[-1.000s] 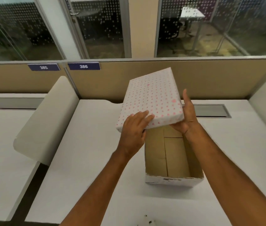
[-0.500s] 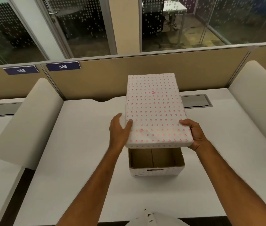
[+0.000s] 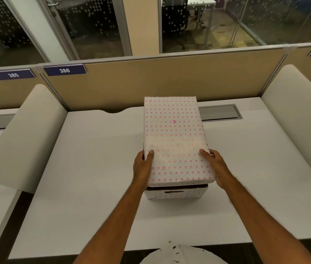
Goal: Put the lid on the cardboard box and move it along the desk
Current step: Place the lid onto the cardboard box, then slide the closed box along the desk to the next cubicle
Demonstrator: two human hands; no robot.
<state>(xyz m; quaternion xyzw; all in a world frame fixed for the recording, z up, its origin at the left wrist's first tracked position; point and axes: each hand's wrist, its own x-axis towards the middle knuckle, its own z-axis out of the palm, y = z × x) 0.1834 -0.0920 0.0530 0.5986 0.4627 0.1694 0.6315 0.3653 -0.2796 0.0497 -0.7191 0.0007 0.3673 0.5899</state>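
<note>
A white lid (image 3: 173, 138) printed with small pink hearts lies flat over the cardboard box (image 3: 175, 193), whose white front wall shows just below the lid's near edge. A thin dark gap remains between lid and box at the front. My left hand (image 3: 143, 166) grips the lid's left side, thumb on top. On the lid's right side, my right hand (image 3: 216, 166) holds it with fingers on top. The box's inside is hidden.
The box stands on a white desk (image 3: 93, 178). Rounded white side dividers (image 3: 23, 138) rise left and right. A tan partition (image 3: 151, 82) with label 386 closes the back, with a grey cable tray (image 3: 221, 112) in front of it.
The lid went from tilted high above the open box to level and lowered over it, covering the opening. Both hands shifted to its near side edges.
</note>
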